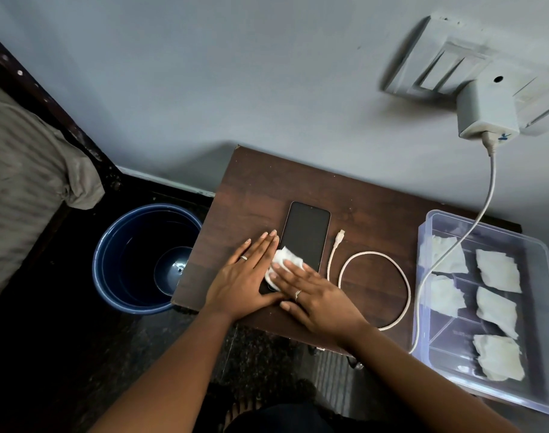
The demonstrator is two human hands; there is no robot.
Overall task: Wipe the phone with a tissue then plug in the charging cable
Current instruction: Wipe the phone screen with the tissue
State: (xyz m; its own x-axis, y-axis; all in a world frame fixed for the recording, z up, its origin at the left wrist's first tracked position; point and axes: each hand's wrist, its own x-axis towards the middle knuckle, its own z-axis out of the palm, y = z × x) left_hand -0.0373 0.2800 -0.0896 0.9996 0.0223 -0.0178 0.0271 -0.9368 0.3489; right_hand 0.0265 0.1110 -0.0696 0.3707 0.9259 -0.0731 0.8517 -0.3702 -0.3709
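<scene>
A black phone (305, 232) lies screen up on a small dark wooden table (254, 189). My right hand (317, 295) lies flat on a white crumpled tissue (287, 260) and presses it onto the phone's near end. My left hand (245, 276) rests flat along the phone's left edge, its fingers together, and steadies it. A white charging cable (376, 264) lies looped on the table to the right of the phone, its free plug (340, 236) beside the screen. The cable runs up to a white charger (485, 110) in the wall socket.
A clear plastic box (485, 232) holding several folded tissues sits at the table's right end. A blue bucket (135, 260) stands on the dark floor left of the table. A bed with a grey cover (26, 170) fills the far left.
</scene>
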